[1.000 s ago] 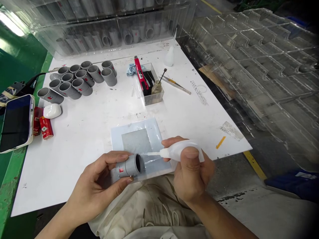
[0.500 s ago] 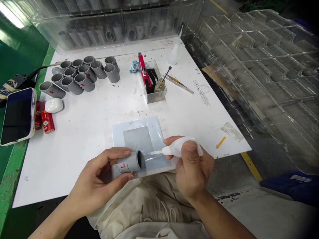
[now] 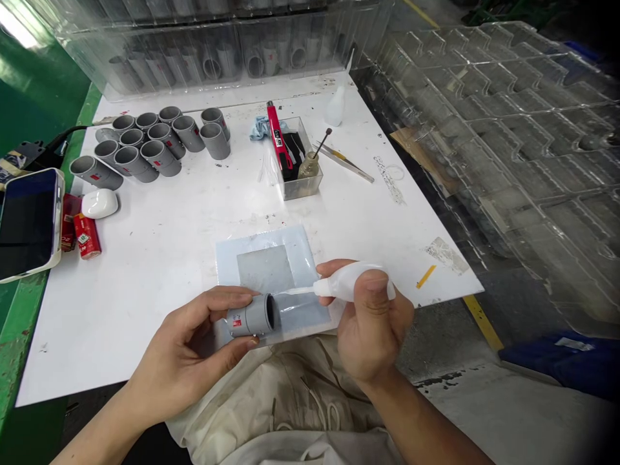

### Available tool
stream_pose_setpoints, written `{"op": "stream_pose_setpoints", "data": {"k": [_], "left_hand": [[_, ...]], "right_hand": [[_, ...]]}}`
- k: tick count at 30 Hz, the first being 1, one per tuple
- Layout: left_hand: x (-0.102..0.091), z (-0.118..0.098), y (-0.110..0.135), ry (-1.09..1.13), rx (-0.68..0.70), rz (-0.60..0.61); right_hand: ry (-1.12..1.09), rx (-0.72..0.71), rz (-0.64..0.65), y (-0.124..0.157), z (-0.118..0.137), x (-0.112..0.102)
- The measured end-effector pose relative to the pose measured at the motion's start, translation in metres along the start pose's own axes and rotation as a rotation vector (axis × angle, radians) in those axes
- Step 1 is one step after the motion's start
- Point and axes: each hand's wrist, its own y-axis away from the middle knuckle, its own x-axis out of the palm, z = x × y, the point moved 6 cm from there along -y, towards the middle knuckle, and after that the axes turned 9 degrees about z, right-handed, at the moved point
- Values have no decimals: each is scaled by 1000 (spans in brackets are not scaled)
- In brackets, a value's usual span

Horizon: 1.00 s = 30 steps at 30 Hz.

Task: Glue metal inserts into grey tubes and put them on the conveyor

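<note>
Left hand (image 3: 186, 345), fingers curled around gray pipe fitting (image 3: 249, 316); right hand (image 3: 372, 329), fingers gripping white squeeze bottle (image 3: 349, 283), nozzle (image 3: 295, 291) at fitting's open end, above plastic mat (image 3: 227, 258).

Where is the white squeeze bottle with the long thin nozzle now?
In the head view, the bottle sits in the right hand, its nozzle at the open end of the grey pipe fitting held by the left hand.

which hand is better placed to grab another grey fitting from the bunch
Left, likely: the left hand sits nearer the grey pipe fittings, though it holds one fitting; the right hand is farther away and grips a squeeze bottle.
</note>
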Motion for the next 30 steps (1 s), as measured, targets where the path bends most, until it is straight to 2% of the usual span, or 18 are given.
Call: {"op": "stream_pose_setpoints", "data": {"k": [19,24,30], "left_hand": [[0,0,0,-9,5,-9],[1,0,2,-4,-25,8],[-1,-7,1,-41,109,-25]], "right_hand": [[37,51,39,4,-6,-5],[-34,61,43,2,-4,-8],[-117,56,-7,-2,-2,-12]]}}
